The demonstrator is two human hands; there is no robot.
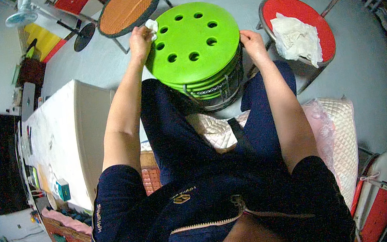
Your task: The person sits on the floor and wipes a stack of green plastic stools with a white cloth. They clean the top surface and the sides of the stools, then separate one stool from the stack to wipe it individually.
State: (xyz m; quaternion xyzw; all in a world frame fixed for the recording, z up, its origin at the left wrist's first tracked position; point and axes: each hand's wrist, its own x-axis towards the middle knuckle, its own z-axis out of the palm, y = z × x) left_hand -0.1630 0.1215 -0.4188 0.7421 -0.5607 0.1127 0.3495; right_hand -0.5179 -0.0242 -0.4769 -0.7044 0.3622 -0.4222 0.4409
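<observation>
Between my knees stands a stack of round stools with a bright green plastic seat (191, 36) on top, pierced by a ring of several holes. Below that seat, more green rims and bent metal legs (228, 88) show. A crumpled white tissue or cloth (152, 25) is pinched in my left hand (141, 43), at the left rim of the top seat. My right hand (253, 42) grips the opposite rim, with its fingertips partly hidden at the edge.
To the right, a red chair (327, 33) carries a crumpled white cloth (296, 39). An orange-topped stool (129, 9) stands beyond my left hand. A white table (54, 144) is close on my left, bearing a small teal box (63, 189). Quilted padding (341, 130) lies beside my right thigh.
</observation>
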